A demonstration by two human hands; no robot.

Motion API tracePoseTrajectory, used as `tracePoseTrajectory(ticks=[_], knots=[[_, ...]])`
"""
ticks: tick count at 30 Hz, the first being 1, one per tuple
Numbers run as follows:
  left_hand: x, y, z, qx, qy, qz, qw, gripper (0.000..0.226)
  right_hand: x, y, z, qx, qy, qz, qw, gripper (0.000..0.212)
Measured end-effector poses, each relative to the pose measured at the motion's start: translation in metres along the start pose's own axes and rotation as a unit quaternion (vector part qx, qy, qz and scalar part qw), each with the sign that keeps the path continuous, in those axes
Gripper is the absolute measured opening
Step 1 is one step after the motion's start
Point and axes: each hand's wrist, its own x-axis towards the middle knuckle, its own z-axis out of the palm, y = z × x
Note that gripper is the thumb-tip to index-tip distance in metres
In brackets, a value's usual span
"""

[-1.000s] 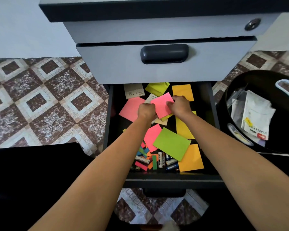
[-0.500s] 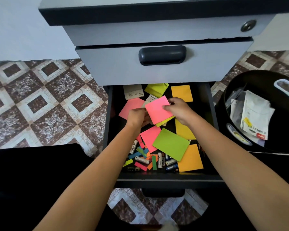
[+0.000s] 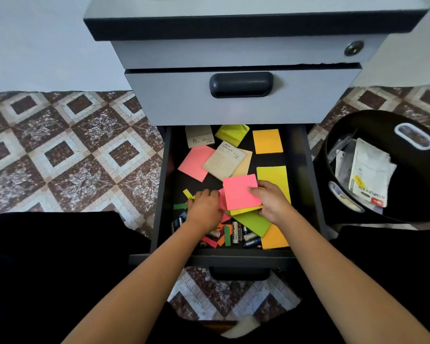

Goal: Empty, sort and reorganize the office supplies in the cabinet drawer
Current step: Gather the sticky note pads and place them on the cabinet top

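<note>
The bottom drawer of the grey cabinet stands pulled out and is strewn with sticky-note pads. My right hand pinches a small stack, a pink pad on top and a yellow one under it, held above a green pad. My left hand reaches down onto another pink pad at the drawer's middle left, fingers curled over its edge. Batteries and coloured paper strips lie near the drawer front. Further back are a pink pad, a beige notepad, and orange and lime pads.
A black bin with paper packaging and a stapler box stands on the right. The closed upper drawer overhangs the back of the open one. Patterned floor tiles surround the cabinet; my dark-clothed legs sit on both sides.
Both hands have drawn back from the drawer's rear toward the front. The right hand brought the pink pad along with a yellow pad under it; the left hand dropped onto another pink pad.
</note>
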Motion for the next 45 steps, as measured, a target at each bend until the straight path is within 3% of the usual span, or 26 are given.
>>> tracePoseTrajectory(ticks=[9, 14, 17, 21, 24, 26, 29, 33, 36, 39, 42, 45], knots=[[-0.002, -0.002, -0.001, 0.022, 0.004, 0.019, 1.0, 0.07, -0.005, 0.002, -0.028, 0.038, 0.036, -0.001, 0.999, 0.031], [-0.002, -0.001, -0.006, -0.039, 0.054, 0.007, 0.998, 0.038, -0.007, 0.004, -0.028, 0.03, 0.029, -0.003, 0.999, 0.031], [-0.001, -0.002, -0.016, -0.166, 0.083, -0.008, 0.983, 0.029, -0.009, 0.004, -0.025, 0.062, 0.017, 0.004, 0.998, 0.03], [-0.001, -0.003, -0.029, -0.383, 0.071, -0.053, 0.92, 0.025, -0.01, 0.001, -0.016, 0.114, -0.011, 0.008, 0.993, 0.027], [-0.002, -0.001, -0.03, -0.581, 0.005, -0.088, 0.809, 0.02, -0.013, 0.0, -0.007, 0.151, -0.033, 0.005, 0.988, 0.024], [-0.005, 0.001, -0.029, -0.645, -0.02, -0.102, 0.757, 0.019, -0.013, -0.001, -0.001, 0.171, -0.03, 0.0, 0.985, 0.023], [-0.007, 0.004, -0.026, -0.679, -0.037, -0.097, 0.727, 0.022, -0.013, -0.001, 0.006, 0.159, -0.023, -0.019, 0.987, 0.026], [-0.009, 0.01, -0.022, -0.656, -0.062, -0.069, 0.749, 0.027, -0.013, 0.003, 0.015, 0.074, -0.027, -0.043, 0.996, 0.03], [-0.01, 0.015, -0.022, -0.584, -0.061, -0.058, 0.807, 0.037, -0.011, 0.006, 0.02, 0.001, -0.013, -0.078, 0.997, 0.034], [-0.01, 0.016, -0.023, -0.467, 0.018, -0.027, 0.884, 0.028, -0.01, 0.007, 0.022, -0.097, -0.017, -0.149, 0.984, 0.042], [-0.008, 0.007, -0.017, -0.408, 0.095, -0.005, 0.908, 0.043, -0.008, 0.007, 0.022, -0.189, -0.04, -0.207, 0.959, 0.041], [-0.005, -0.001, -0.009, -0.386, 0.117, -0.01, 0.915, 0.041, -0.005, 0.014, 0.019, -0.286, -0.033, -0.233, 0.929, 0.039]])
